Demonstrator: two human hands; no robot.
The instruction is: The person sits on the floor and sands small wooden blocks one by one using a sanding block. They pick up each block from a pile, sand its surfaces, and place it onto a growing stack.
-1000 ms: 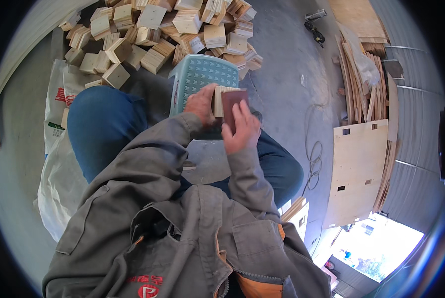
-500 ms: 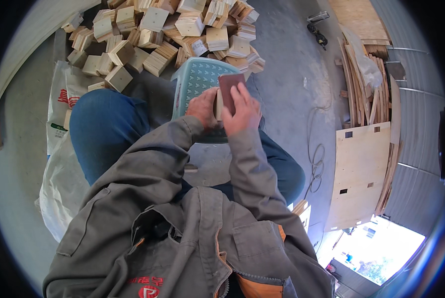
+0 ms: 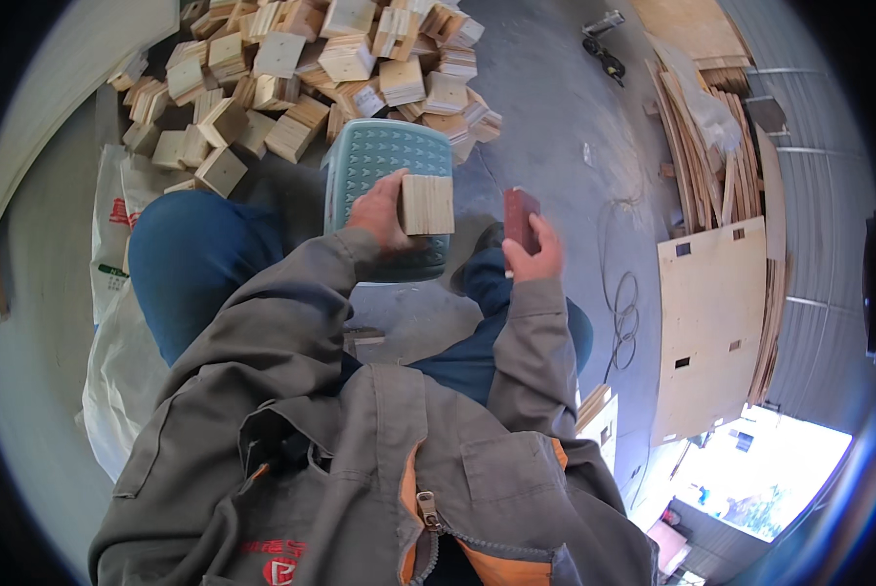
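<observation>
Spanning the background, a smooth grey floor (image 3: 555,137) runs up to a grey ribbed metal wall (image 3: 814,273) at far right. Person's grey work jacket with orange lining (image 3: 360,479) fills lower centre; legs in blue trousers (image 3: 198,269) bent, knees apart. Big pale plywood sheet with small rectangular cut-outs (image 3: 706,327) at right; bundle of long thin brown wood strips (image 3: 697,146) just beyond it. Heap of chunky, pale layered-plywood blocks (image 3: 279,56) at the top, left of centre, lying at mixed angles. White plastic sack with red and green print (image 3: 115,391) left of the left knee. Teal plastic stool with a patterned top (image 3: 360,161) stands between the knees and the heap. Black and silver tool (image 3: 606,61) on the floor, upper right. Left hand (image 3: 384,215) over the stool top, fingers and thumb curled against the left side of one squarish layered-plywood block (image 3: 428,204); block sits over the right part of the stool top, can't tell if it bears on it. Right hand (image 3: 538,256) well apart, right of the stool, pinching the lower part of a dark red, flat rectangular pad (image 3: 521,220) between thumb and fingers; pad upright in view, not touching the block.
</observation>
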